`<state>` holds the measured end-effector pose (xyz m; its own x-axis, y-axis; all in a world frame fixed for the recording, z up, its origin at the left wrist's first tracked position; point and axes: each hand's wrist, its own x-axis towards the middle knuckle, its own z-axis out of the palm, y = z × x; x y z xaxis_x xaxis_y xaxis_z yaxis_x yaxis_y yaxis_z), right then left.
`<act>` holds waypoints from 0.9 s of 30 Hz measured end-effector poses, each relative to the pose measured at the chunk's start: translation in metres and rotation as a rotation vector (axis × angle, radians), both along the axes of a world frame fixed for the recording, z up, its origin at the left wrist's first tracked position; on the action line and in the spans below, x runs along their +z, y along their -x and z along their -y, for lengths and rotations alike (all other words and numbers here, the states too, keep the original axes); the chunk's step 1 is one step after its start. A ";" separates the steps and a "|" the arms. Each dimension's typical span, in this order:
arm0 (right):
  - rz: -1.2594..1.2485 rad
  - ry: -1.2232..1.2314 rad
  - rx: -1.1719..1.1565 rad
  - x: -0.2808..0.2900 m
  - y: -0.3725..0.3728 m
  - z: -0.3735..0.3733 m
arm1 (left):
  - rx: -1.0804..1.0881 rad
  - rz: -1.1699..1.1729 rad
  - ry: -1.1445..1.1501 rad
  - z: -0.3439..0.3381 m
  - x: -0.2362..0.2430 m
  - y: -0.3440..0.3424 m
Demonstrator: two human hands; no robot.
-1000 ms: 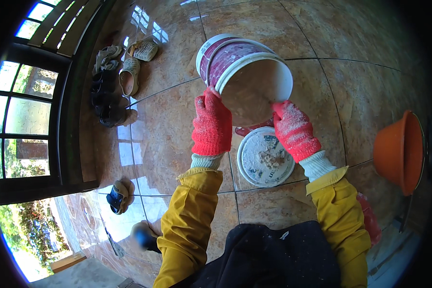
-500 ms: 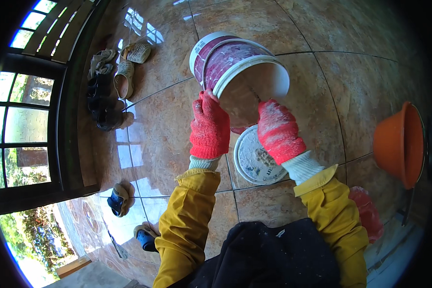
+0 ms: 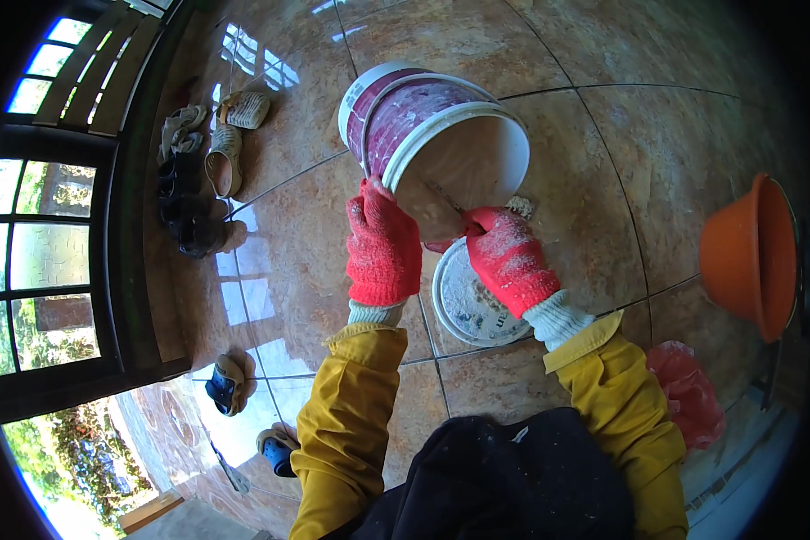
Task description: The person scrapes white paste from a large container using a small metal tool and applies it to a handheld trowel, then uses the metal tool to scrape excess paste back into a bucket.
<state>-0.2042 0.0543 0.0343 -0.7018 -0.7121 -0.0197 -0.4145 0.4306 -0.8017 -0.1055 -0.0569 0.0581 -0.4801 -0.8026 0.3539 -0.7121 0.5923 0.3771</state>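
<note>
Right hand (image 3: 510, 261) has shifted left, its thin tool (image 3: 446, 198) inside the bucket (image 3: 409, 121).

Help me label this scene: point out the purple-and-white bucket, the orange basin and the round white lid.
Purple-and-white bucket (image 3: 427, 112): head view, on its outer side wall.
Orange basin (image 3: 732, 261): head view, on its outer wall.
Round white lid (image 3: 468, 301): head view, on its powdery top face.

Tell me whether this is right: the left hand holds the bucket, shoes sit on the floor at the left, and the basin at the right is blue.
Not quite: the basin is orange, not blue, as the head view shows. The left hand does hold the bucket, and shoes do sit on the floor at the left.
</note>
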 end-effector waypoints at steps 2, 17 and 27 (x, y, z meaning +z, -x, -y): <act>0.061 0.025 -0.017 -0.008 0.000 -0.003 | 0.002 0.000 0.023 -0.002 -0.001 0.003; 0.512 0.216 -0.253 -0.007 0.017 -0.049 | -0.024 -0.027 -0.064 0.002 0.005 -0.002; 0.017 -0.086 -0.146 -0.011 -0.013 -0.065 | -0.110 0.048 0.098 -0.004 0.000 -0.001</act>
<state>-0.1914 0.1195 0.0232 -0.7969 -0.5976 -0.0889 -0.3290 0.5526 -0.7657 -0.1049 -0.0525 0.0586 -0.5818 -0.7066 0.4028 -0.6564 0.7003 0.2805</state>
